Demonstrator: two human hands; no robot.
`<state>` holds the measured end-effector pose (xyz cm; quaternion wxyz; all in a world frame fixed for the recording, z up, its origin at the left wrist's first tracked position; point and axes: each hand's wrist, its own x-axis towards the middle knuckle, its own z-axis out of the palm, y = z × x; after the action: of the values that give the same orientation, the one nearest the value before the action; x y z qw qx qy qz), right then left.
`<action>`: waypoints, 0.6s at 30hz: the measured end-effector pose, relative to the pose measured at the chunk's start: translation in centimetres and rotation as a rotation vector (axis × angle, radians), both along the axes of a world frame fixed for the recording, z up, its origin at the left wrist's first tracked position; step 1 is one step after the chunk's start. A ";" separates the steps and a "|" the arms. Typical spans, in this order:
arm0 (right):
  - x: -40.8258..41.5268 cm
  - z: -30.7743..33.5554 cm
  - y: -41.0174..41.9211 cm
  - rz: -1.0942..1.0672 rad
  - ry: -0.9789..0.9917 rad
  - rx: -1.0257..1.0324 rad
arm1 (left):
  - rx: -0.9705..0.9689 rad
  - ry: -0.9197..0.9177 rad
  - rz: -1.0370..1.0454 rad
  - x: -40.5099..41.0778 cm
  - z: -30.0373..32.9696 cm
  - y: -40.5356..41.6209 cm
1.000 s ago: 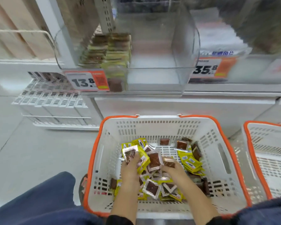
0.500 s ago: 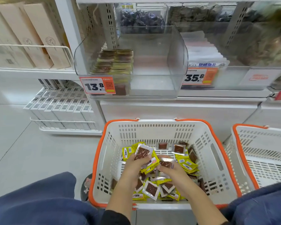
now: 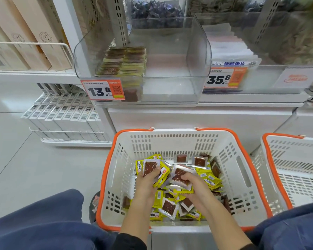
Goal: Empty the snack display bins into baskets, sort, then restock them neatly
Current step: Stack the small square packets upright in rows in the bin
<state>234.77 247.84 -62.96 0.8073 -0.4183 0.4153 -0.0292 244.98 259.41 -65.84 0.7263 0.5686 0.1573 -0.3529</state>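
Both hands are working inside the white orange-rimmed basket (image 3: 242,152) of loose snack packets (image 3: 209,179). The left hand (image 3: 145,184) is pinching one clear-fronted packet (image 3: 150,166); the right hand (image 3: 195,184) is gripping another packet (image 3: 179,175). Stacked packets (image 3: 123,61) are sitting in the clear display bin (image 3: 197,56) above.

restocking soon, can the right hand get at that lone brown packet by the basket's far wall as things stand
Probably yes. The brown packet lies uncovered on the basket floor, open from above, just beyond the right hand. But that hand already grips a snack packet, so it would need freeing first.
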 end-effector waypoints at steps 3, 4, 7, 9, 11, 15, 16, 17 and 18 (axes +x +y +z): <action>0.3 0.2 -0.2 0.001 -0.054 -0.018 | -0.029 0.055 0.010 0.6 -2.2 0.1; 0.3 0.3 -0.2 0.025 -0.071 -0.022 | -0.038 0.077 -0.007 0.5 -2.0 0.2; 0.5 0.8 0.4 0.041 -0.128 0.008 | -0.109 0.105 -0.041 0.2 -0.5 0.3; 0.5 0.8 0.5 -0.016 -0.096 0.039 | -0.121 0.118 -0.051 0.2 -0.5 0.3; 0.5 0.6 0.3 -0.086 -0.067 0.094 | -0.129 0.116 -0.038 0.4 -0.5 0.3; 0.6 -0.1 0.1 -0.120 -0.093 0.060 | -0.185 0.161 0.005 0.6 0.3 0.1; 0.6 -0.1 0.1 -0.125 -0.099 0.047 | -0.193 0.172 0.002 0.5 0.5 -0.1; 0.6 -0.1 0.2 -0.129 -0.105 0.022 | -0.167 0.171 0.000 0.2 0.6 -0.4; 0.6 -0.1 0.4 -0.128 -0.113 0.001 | -0.118 0.163 0.001 -0.1 0.6 -0.6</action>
<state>235.34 248.22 -63.02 0.8261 -0.3882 0.3951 -0.1037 244.90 258.77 -65.24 0.7434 0.4944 0.1949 -0.4061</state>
